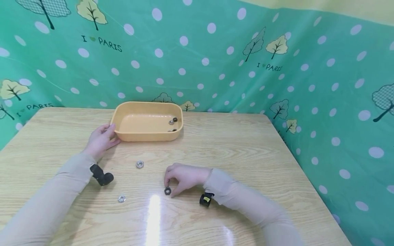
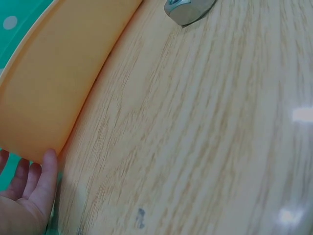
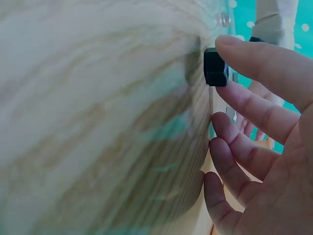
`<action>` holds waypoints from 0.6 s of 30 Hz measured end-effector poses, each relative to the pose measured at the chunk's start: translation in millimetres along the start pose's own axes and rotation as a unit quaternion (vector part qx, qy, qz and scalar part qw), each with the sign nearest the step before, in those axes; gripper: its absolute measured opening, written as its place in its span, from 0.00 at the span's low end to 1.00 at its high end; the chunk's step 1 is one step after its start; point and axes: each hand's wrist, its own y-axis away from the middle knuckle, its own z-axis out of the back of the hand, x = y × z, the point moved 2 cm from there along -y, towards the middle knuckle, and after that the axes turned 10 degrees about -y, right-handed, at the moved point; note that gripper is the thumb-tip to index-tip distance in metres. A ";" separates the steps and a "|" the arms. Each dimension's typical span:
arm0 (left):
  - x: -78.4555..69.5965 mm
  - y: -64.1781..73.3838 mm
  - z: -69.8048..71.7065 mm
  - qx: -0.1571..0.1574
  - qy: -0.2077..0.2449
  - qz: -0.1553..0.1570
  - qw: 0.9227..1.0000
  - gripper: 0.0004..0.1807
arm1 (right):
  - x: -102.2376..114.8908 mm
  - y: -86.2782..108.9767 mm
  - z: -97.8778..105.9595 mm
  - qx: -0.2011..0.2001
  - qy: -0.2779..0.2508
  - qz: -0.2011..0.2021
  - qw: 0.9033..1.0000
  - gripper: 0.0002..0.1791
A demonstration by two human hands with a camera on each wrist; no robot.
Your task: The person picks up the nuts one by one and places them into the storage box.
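Observation:
A black hex nut [image 1: 167,191] lies on the wooden table, with my right hand [image 1: 186,176] over it. Close up in the right wrist view, thumb and index finger come to either side of the nut [image 3: 215,67], tips at its edges; the other fingers bend beside it. My left hand [image 1: 100,140] touches the left end of a peach-orange tray [image 1: 147,137], thumb against the wall [image 2: 54,98] near the front corner. Several small nuts, silver and black, sit at the right end inside the tray.
A silver nut [image 1: 140,164] lies in front of the tray, and another silver nut [image 1: 121,198] sits nearer me on the left. Green dotted cloth [image 1: 197,54] hangs behind the table [image 1: 234,147] and along its right side. Each wrist carries a black camera.

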 end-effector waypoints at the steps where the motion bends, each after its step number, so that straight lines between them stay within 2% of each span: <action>1: 0.0 0.0 -0.1 0.000 -0.002 0.000 1.000 0.37 | 0.4 -0.5 -0.6 0.001 0.005 0.001 1.000 0.14; 11: -0.1 1.8 -1.3 -0.002 -0.019 0.006 1.000 0.41 | 1.0 -4.6 -4.1 0.005 0.044 0.006 0.999 0.14; 18: -0.6 1.0 -1.1 -0.006 -0.025 0.008 1.000 0.42 | 1.0 -6.3 -4.7 0.009 0.044 -0.002 0.999 0.11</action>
